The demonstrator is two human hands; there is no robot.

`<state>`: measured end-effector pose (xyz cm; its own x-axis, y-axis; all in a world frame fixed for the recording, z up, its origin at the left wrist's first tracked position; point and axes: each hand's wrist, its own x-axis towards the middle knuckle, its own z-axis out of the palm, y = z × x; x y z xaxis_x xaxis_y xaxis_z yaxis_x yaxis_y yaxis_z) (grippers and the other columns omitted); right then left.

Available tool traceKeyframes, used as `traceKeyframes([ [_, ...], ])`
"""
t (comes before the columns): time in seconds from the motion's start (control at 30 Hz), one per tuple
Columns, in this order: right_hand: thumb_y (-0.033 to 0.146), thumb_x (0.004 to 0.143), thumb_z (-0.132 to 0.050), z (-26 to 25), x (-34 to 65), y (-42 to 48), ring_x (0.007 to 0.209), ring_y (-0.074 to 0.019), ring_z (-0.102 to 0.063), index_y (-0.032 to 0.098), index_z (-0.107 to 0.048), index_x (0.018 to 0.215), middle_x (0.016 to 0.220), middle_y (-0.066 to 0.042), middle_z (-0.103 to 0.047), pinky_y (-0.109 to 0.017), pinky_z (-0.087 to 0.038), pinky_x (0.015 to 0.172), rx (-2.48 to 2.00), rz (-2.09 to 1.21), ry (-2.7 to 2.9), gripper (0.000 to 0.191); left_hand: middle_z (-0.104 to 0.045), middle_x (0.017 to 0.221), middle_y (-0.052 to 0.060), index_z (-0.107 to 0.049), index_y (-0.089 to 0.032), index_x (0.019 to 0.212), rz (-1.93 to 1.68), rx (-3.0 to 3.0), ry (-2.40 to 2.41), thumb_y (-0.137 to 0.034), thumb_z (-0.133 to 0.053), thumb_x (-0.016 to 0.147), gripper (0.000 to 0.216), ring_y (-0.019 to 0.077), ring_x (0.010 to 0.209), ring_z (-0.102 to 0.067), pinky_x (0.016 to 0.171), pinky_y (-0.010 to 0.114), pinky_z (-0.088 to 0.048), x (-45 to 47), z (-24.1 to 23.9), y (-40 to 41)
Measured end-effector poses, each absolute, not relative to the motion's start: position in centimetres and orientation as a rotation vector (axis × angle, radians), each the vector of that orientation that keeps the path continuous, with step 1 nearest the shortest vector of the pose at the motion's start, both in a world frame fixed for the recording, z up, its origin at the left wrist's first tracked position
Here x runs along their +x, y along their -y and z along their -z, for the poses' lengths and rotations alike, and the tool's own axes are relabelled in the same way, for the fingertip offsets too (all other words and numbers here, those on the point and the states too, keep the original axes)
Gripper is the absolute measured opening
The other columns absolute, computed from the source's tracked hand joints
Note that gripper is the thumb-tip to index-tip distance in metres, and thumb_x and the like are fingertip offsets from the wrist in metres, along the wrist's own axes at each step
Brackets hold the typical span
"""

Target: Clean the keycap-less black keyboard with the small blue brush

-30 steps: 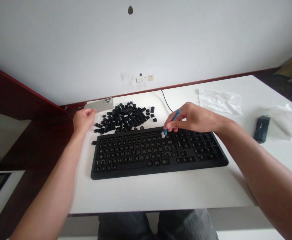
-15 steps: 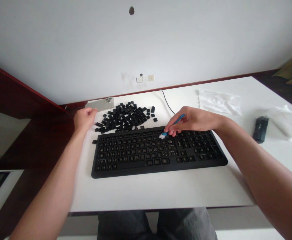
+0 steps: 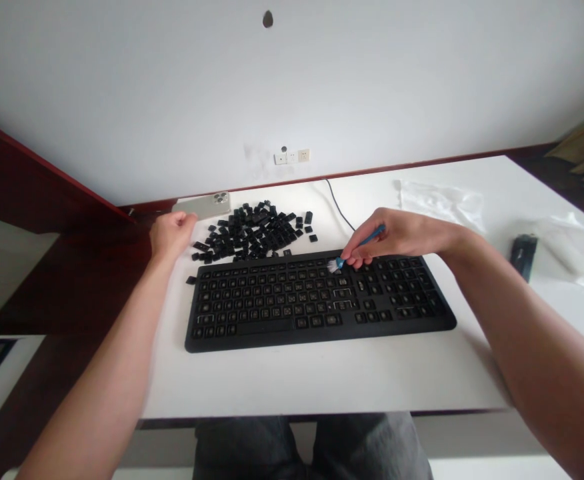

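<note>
A black keyboard (image 3: 267, 327) with its keycaps taken off lies on the white table, most of its key sockets bare. My right hand (image 3: 379, 240) pinches a small brush (image 3: 373, 235) with a blue handle. Its white bristles touch the upper row area of the keyboard, right of the middle. Curled into a fist, my left hand (image 3: 173, 233) rests at the table's left edge beside the phone (image 3: 202, 207); nothing shows in it. Behind the keyboard is a heap of loose black keycaps (image 3: 257, 230).
Clear plastic bags (image 3: 437, 200) lie at the back right. Near them is a black object (image 3: 523, 257) I cannot name. A black cable (image 3: 339, 205) runs from the table's back edge toward the keyboard. Wall sockets (image 3: 292, 157) sit above the table.
My right hand has drawn the brush a little to the right along the keyboard's upper rows, and its handle lies at a lower angle. The left fist stays in place.
</note>
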<state>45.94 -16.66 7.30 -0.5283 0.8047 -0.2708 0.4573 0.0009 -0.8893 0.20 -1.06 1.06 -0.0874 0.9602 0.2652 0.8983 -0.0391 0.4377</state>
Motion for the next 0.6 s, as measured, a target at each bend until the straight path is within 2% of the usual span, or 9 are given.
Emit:
traceKeyframes([
  [0.13, 0.042, 0.087, -0.085, -7.5, 46.5, 16.7, 0.086, -0.0226, -0.082, 0.025, -0.090, 0.103, 0.094, -0.005, -0.087, -0.036, -0.070, 0.079, -1.307, -1.550, 1.954, 0.024, -0.034, 0.057, -0.001, -0.043, -0.021, 0.061, -0.799, 2.024, -2.093, -0.046, -0.062, 0.090, 0.043, 0.0146, 0.058, -0.039, 0.060, 0.032, -0.026, 0.2, -1.1, 1.1],
  [0.37, 0.031, 0.085, -0.081, -8.1, 46.5, 17.1, 0.083, -0.0224, -0.080, 0.027, -0.088, 0.091, 0.091, -0.004, -0.085, -0.036, -0.066, 0.076, -1.354, -1.575, 1.984, 0.011, -0.036, 0.057, -0.001, -0.044, -0.021, 0.061, -0.776, 2.008, -2.104, -0.046, -0.061, 0.090, 0.042, 0.0148, 0.059, -0.040, 0.060, 0.032, -0.026, 0.3, -1.1, 1.1],
  [0.6, 0.030, 0.092, -0.068, -8.2, 46.4, 17.2, 0.079, -0.0192, -0.073, 0.025, -0.088, 0.092, 0.090, -0.004, -0.083, -0.032, -0.060, 0.070, -1.320, -1.582, 2.050, 0.020, -0.034, 0.057, -0.001, -0.043, -0.021, 0.062, -0.766, 2.029, -2.111, -0.047, -0.061, 0.090, 0.042, 0.0150, 0.059, -0.039, 0.060, 0.031, -0.026, 0.3, -1.1, 1.1],
])
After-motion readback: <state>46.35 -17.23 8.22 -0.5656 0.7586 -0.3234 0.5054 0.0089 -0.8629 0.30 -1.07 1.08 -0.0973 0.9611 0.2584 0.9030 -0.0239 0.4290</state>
